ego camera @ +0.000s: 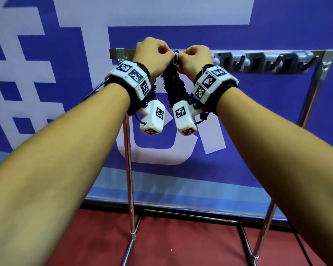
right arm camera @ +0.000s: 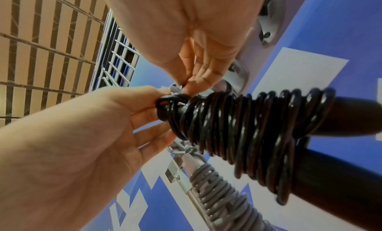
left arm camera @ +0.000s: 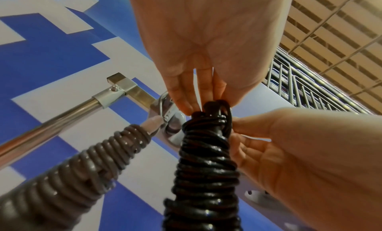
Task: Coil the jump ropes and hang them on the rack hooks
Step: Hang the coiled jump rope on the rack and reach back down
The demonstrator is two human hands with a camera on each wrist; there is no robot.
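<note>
A black jump rope (ego camera: 171,84), coiled tightly round its two black handles (right arm camera: 351,120), hangs between my hands at the rack's top bar (ego camera: 123,53). My left hand (ego camera: 166,52) and right hand (ego camera: 183,56) both pinch the loop at the top of the black coil (left arm camera: 206,161), right by a metal hook (right arm camera: 175,87). In the left wrist view the left hand's fingertips (left arm camera: 186,107) touch the coil's top and the right hand (left arm camera: 235,125) holds its side. A grey coiled jump rope (left arm camera: 93,161) hangs from a hook (left arm camera: 170,113) just to the left.
A row of grey hooks (ego camera: 267,61) runs along the bar to the right. The chrome rack legs (ego camera: 128,160) stand on a red floor (ego camera: 181,242) in front of a blue and white banner (ego camera: 277,112). Wire railing (left arm camera: 299,90) shows high behind it.
</note>
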